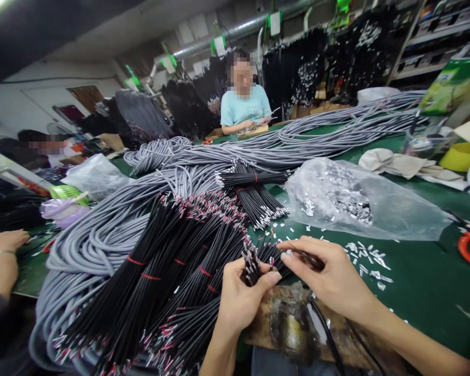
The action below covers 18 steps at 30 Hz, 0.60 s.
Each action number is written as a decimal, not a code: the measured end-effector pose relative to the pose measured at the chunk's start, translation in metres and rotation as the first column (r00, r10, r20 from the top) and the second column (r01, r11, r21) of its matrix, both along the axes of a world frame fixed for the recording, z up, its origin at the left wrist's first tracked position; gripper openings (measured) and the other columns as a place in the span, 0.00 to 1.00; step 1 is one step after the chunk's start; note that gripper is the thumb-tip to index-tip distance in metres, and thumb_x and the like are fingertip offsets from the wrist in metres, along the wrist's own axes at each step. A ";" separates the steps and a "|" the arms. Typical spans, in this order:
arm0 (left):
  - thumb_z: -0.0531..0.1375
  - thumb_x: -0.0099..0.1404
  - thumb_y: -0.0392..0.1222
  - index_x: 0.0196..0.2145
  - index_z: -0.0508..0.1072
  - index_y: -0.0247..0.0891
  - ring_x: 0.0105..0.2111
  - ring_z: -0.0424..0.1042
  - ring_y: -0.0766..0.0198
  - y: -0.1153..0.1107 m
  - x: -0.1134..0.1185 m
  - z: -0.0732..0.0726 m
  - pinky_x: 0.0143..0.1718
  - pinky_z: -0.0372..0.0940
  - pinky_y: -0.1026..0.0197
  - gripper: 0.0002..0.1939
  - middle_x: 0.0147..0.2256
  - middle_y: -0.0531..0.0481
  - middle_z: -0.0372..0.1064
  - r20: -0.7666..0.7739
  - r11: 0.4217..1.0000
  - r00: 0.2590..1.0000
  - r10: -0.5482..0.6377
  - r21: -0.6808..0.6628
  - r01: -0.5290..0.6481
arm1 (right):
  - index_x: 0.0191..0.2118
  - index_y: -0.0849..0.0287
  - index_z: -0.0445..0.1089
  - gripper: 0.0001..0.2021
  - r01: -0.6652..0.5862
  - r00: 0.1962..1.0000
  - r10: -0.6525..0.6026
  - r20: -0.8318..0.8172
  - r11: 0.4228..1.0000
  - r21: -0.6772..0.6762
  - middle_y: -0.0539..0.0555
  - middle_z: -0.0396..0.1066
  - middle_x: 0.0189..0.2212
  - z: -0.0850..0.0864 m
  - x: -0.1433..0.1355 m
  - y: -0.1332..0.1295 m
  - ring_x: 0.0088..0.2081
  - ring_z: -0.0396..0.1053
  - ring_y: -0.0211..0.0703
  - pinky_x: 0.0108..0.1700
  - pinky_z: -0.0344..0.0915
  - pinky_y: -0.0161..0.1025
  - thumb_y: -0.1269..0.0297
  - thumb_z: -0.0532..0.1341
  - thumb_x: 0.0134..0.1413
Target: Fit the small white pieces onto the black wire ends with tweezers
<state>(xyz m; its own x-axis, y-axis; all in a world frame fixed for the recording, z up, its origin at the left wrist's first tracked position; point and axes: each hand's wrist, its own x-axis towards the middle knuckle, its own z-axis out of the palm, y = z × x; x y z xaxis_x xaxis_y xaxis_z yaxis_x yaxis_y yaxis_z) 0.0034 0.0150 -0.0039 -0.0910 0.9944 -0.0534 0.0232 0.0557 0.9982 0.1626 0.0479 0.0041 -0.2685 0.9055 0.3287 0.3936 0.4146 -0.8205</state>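
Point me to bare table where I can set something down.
The widest bare stretch of green table lies between the clear plastic bag, the red-handled scissors and the right forearm, with pale scraps along its left side. Left of the left hand it is crowded: black cable bundles and grey cables.

Observed: left hand (245,295) and right hand (329,266) both bare, fingers slender, nails short where visible. Left forearm (221,344) bare as far as the lower frame edge; right forearm (407,334) likewise bare, narrow at the wrist, broader toward the near right. Dark grey-blue patch (272,363) at near edge: possibly clothing, cannot tell.
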 end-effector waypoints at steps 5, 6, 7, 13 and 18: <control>0.66 0.47 0.37 0.20 0.69 0.32 0.17 0.61 0.71 0.002 0.000 0.000 0.21 0.57 0.68 0.08 0.16 0.56 0.62 -0.035 1.000 0.999 0.013 0.022 -0.012 | 0.41 0.56 0.73 0.10 -0.115 0.993 0.112 -0.046 0.992 -0.057 0.54 0.74 0.34 -0.003 0.001 -0.003 0.35 0.69 0.42 0.38 0.65 0.38 0.63 0.59 0.52; 0.66 0.47 0.37 0.20 0.70 0.32 0.17 0.61 0.71 0.002 0.001 0.000 0.21 0.58 0.68 0.08 0.16 0.56 0.62 -0.047 1.000 0.999 0.006 0.027 -0.004 | 0.40 0.56 0.73 0.10 -0.129 0.990 0.125 -0.069 0.990 -0.061 0.54 0.74 0.35 -0.003 0.001 -0.003 0.36 0.69 0.42 0.39 0.65 0.39 0.64 0.59 0.52; 0.66 0.47 0.37 0.19 0.70 0.32 0.17 0.61 0.71 0.002 0.001 0.000 0.21 0.58 0.68 0.08 0.16 0.56 0.62 -0.060 0.999 0.998 -0.007 0.033 0.009 | 0.40 0.56 0.73 0.10 -0.138 0.987 0.132 -0.094 0.988 -0.065 0.54 0.74 0.35 -0.003 0.001 -0.002 0.36 0.69 0.42 0.39 0.65 0.39 0.65 0.59 0.53; 0.64 0.51 0.40 0.22 0.71 0.31 0.15 0.62 0.71 0.000 0.001 -0.001 0.20 0.59 0.69 0.09 0.14 0.54 0.65 -0.056 0.996 0.994 -0.093 -0.010 0.093 | 0.33 0.58 0.73 0.06 -0.198 0.969 0.190 -0.156 0.980 -0.037 0.52 0.72 0.29 -0.001 0.000 0.001 0.32 0.67 0.38 0.35 0.63 0.35 0.68 0.59 0.53; 0.62 0.55 0.41 0.25 0.72 0.30 0.16 0.65 0.69 -0.001 0.001 -0.002 0.21 0.62 0.68 0.10 0.15 0.51 0.68 -0.047 0.995 0.994 -0.096 -0.007 0.096 | 0.30 0.59 0.72 0.06 -0.193 0.975 0.176 -0.135 0.973 -0.125 0.51 0.71 0.28 0.000 0.000 0.001 0.30 0.67 0.38 0.33 0.62 0.34 0.67 0.58 0.53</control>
<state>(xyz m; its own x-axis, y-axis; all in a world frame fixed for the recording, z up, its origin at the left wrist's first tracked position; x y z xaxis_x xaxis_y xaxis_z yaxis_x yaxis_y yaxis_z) 0.0046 0.0140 -0.0062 0.0021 0.9984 -0.0557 0.0758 0.0553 0.9956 0.1626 0.0486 0.0037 -0.4009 0.8825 0.2459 0.2142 0.3513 -0.9114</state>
